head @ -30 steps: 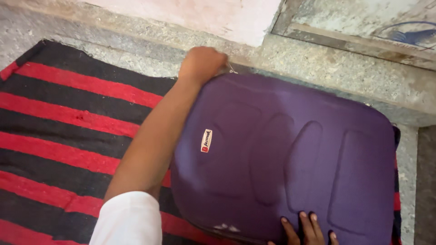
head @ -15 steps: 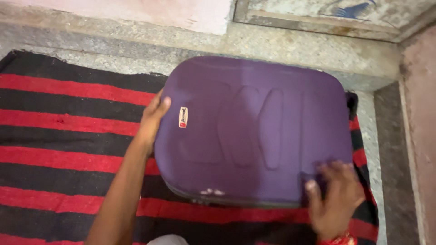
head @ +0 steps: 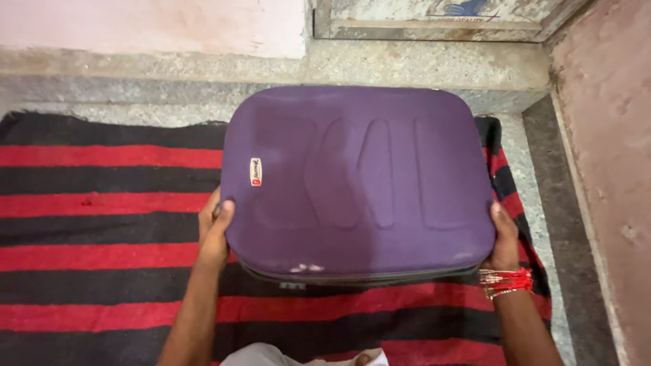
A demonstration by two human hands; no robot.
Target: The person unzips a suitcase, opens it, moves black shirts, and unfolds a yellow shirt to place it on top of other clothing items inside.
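I am looking down at a big purple suitcase. It lies flat on a rug with red and black stripes. The rug is under the suitcase and sticks out a long way past its left side, and a little past its near side and right side.

My left hand is on the left side of the suitcase, close to the near corner. My fingers curl around the edge and press on it. My thumb lies on the top. So this hand is holding the suitcase by its side.

My right hand is on the right side of the suitcase, also close to the near corner. My fingers wrap around that edge and go down where I cannot see the tips. This hand is holding the suitcase too. The suitcase sits between my two hands.

There are red and gold bangles on my right wrist, just behind that hand.

On top of the suitcase, near its left side, there is a small red and white tag. The top has long bumps pressed into it. Along the near edge there is a little white scuffed spot.

Beyond the far side of the suitcase is a grey stone step. To the right of the suitcase is a pinkish wall.
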